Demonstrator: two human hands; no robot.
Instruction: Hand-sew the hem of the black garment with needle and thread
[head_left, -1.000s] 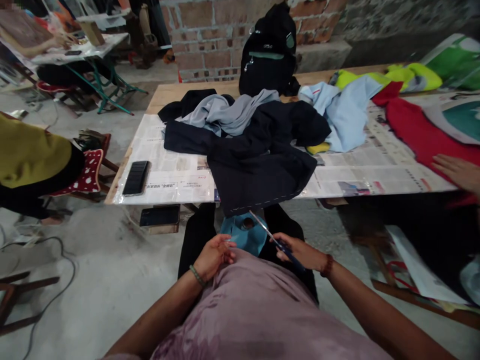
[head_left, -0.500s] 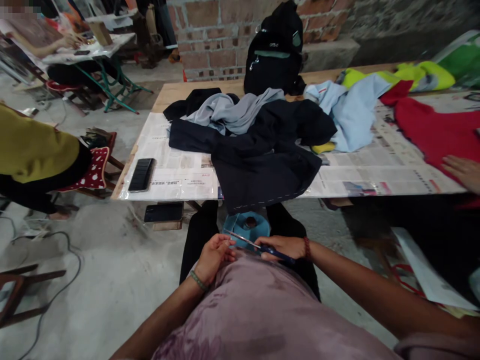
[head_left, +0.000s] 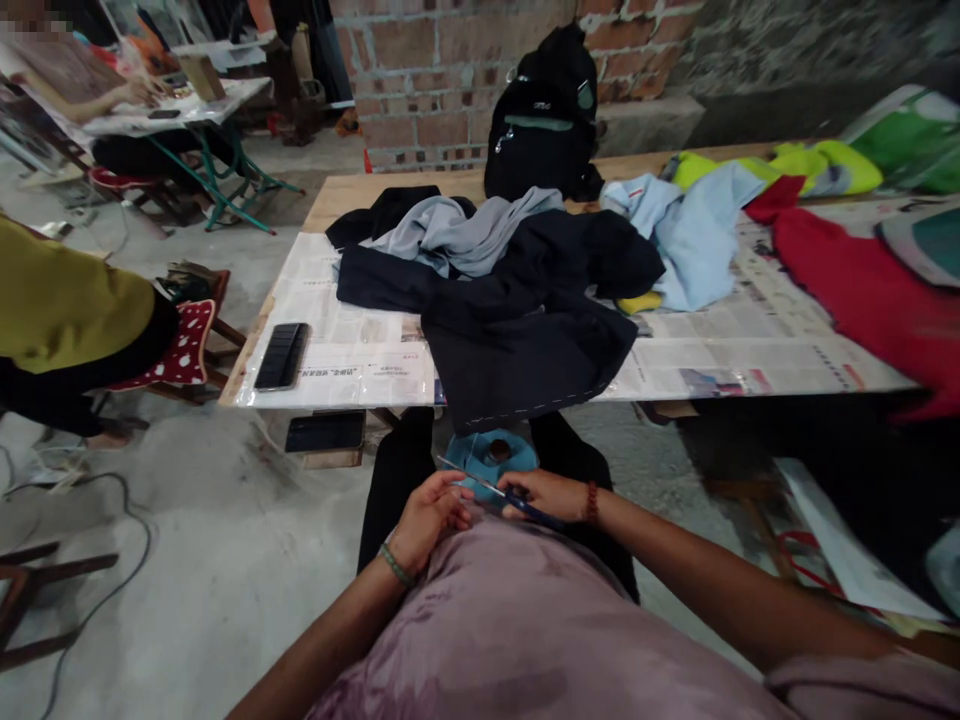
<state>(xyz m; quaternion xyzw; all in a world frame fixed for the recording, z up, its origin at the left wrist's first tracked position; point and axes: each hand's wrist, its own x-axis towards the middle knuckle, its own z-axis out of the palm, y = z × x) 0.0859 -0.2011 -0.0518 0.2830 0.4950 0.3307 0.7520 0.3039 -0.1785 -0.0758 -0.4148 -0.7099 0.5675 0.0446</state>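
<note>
My right hand (head_left: 546, 494) grips a pair of scissors (head_left: 517, 500) with dark blue handles, held low in front of my body. The blades point left, past the fingertips of my left hand (head_left: 431, 515). That hand is closed, its thumb and fingers curled together; whatever they pinch is too small to make out. Just beyond both hands, between my knees, sits a blue round object (head_left: 517, 455) with a brown centre. Above it, a dark navy garment (head_left: 517, 350) with white stitches along its hem hangs slightly over the table edge.
Newspaper (head_left: 360, 375) covers the wooden table. On it lie a phone (head_left: 281, 356), a grey cloth (head_left: 465, 235), a light blue garment (head_left: 697, 240) and a red cloth (head_left: 832, 270). A black backpack (head_left: 544, 125) stands behind. Another phone (head_left: 324, 432) rests below the table's edge. People sit at left.
The scissors and my right hand have shifted slightly left, closer to my left fingers. Another person's hand on the red cloth has gone from view, and a teal-and-grey shape now shows there.
</note>
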